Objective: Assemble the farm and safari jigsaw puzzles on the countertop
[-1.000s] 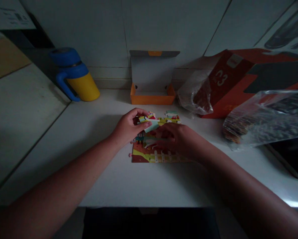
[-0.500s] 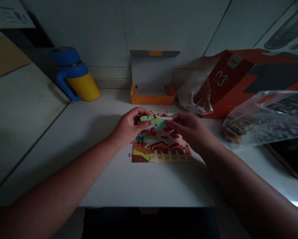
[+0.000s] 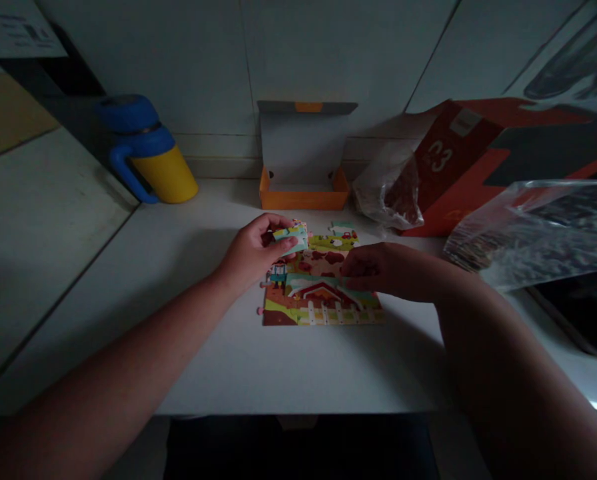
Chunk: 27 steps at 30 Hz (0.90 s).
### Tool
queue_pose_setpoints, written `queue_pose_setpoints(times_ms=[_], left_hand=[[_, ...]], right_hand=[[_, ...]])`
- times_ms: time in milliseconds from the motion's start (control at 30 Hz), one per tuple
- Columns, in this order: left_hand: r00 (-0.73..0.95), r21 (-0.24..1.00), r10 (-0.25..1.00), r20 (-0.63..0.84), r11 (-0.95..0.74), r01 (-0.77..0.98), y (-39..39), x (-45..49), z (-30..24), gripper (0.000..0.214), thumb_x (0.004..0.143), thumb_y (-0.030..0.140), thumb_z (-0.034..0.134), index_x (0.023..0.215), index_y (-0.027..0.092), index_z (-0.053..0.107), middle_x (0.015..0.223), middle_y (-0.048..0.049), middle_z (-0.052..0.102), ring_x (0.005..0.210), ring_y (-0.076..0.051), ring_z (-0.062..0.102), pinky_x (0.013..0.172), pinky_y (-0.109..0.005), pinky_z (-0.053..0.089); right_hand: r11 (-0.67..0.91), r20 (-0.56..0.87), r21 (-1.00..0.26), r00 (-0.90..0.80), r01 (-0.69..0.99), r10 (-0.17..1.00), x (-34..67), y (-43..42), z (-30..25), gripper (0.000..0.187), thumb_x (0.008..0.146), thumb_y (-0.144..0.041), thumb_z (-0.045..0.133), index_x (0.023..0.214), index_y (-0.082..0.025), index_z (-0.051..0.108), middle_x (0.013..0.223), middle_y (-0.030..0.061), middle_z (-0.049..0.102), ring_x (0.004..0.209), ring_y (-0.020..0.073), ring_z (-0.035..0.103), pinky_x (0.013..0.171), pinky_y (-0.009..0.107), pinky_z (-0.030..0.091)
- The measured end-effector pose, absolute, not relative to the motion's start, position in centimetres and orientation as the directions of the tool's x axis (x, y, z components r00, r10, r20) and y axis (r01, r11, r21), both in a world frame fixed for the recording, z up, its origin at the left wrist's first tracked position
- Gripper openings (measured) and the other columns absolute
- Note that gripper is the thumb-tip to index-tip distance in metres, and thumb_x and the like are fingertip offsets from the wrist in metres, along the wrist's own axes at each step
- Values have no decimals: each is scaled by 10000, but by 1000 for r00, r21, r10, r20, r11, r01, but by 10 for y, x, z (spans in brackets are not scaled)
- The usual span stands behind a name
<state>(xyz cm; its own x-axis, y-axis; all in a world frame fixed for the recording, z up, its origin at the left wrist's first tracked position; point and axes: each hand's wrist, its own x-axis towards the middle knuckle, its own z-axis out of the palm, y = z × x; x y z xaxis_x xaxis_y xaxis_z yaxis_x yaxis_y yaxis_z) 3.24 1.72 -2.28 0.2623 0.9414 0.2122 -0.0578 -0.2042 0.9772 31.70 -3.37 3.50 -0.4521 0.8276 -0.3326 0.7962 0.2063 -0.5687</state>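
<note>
A partly assembled farm jigsaw puzzle [image 3: 323, 315] lies on the white table, showing a red barn, a white fence and a brown-spotted pink animal. My left hand [image 3: 258, 248] is closed around several loose puzzle pieces [image 3: 296, 241], light green and yellow on top, held over the puzzle's upper left part. My right hand [image 3: 376, 268] is lowered over the puzzle's right side, fingers curled down. A pale green puzzle piece [image 3: 351, 283] shows under its fingertips, beside the barn roof; the hand partly hides it and the puzzle there.
Behind the puzzle stands an open orange box [image 3: 303, 200]. A blue and yellow jug [image 3: 166, 173] is at the back left. On the right are a crumpled clear bag [image 3: 391, 193], a large red box [image 3: 458, 167], another plastic bag [image 3: 543, 233] and a dark object [image 3: 578, 320].
My right hand has left the pieces in my left hand and come down to the puzzle's right middle, beside the barn. My left hand keeps its pieces, barely moved.
</note>
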Motion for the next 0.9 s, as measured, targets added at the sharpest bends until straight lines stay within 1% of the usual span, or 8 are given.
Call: queue_pose_setpoints(times_ms=[100, 333, 433, 500, 633, 733, 833, 900], left_hand=[[267, 977, 939, 215, -207, -56, 18, 32, -24, 300, 808, 271, 850, 1064, 227, 699, 1150, -35, 719, 976, -148, 690, 817, -282, 632], [269, 981, 944, 192, -179, -73, 19, 33, -26, 324, 793, 293, 859, 1060, 215, 694, 1161, -44, 715, 966, -160, 692, 811, -311, 640], [264, 978, 942, 209, -199, -64, 19, 34, -25, 317, 792, 287, 858, 1057, 219, 697, 1164, -45, 721, 989, -163, 692, 839, -312, 629], [257, 976, 942, 216, -209, -52, 19, 33, -24, 306, 793, 282, 855, 1046, 219, 695, 1147, -46, 726, 986, -166, 691, 843, -313, 624], [221, 975, 949, 223, -219, -44, 22, 30, -18, 282, 797, 282, 842, 1018, 216, 680, 1119, -46, 728, 949, -167, 691, 816, -311, 624], [156, 974, 962, 224, -217, -61, 27, 25, -15, 300, 781, 260, 845, 1023, 213, 673, 1107, -42, 726, 942, -162, 686, 793, -294, 623], [103, 979, 975, 199, -192, -72, 33, 21, -12, 316, 769, 250, 848, 1026, 204, 670, 1102, -52, 728, 930, -165, 693, 744, -274, 620], [87, 979, 979, 187, -178, -100, 37, 17, -9, 307, 776, 246, 841, 1025, 203, 665, 1105, -55, 729, 936, -174, 709, 738, -279, 626]], right_hand=[[220, -313, -518, -423, 826, 850, 312, -33, 32, 246, 910, -465, 672, 987, -244, 748, 900, 16, 775, 743, 177, 657, 661, 296, 441], [227, -277, -467, -386, 854, 880, 302, -39, 31, 217, 880, -441, 712, 964, -244, 744, 885, 14, 776, 714, 170, 658, 631, 290, 427], [232, -259, -449, -374, 863, 890, 297, -40, 29, 198, 870, -433, 733, 929, -245, 736, 840, 20, 768, 686, 181, 659, 616, 299, 432], [243, -229, -436, -368, 867, 901, 295, -41, 28, 209, 873, -442, 742, 930, -242, 735, 867, 38, 776, 703, 200, 677, 620, 310, 452], [321, -145, -438, -419, 840, 896, 296, -46, 27, 323, 862, -478, 769, 1083, -243, 751, 1054, 90, 792, 817, 247, 718, 700, 346, 527], [387, -101, -460, -480, 799, 871, 297, -51, 26, 459, 811, -428, 826, 1241, -288, 746, 1181, 82, 777, 929, 268, 734, 809, 365, 564], [454, -54, -428, -523, 782, 851, 297, -54, 24, 557, 795, -373, 842, 1337, -327, 725, 1206, 72, 771, 978, 279, 736, 880, 381, 565], [481, -35, -415, -542, 772, 840, 295, -54, 22, 540, 834, -399, 815, 1360, -330, 715, 1179, 72, 778, 961, 275, 739, 885, 384, 568]])
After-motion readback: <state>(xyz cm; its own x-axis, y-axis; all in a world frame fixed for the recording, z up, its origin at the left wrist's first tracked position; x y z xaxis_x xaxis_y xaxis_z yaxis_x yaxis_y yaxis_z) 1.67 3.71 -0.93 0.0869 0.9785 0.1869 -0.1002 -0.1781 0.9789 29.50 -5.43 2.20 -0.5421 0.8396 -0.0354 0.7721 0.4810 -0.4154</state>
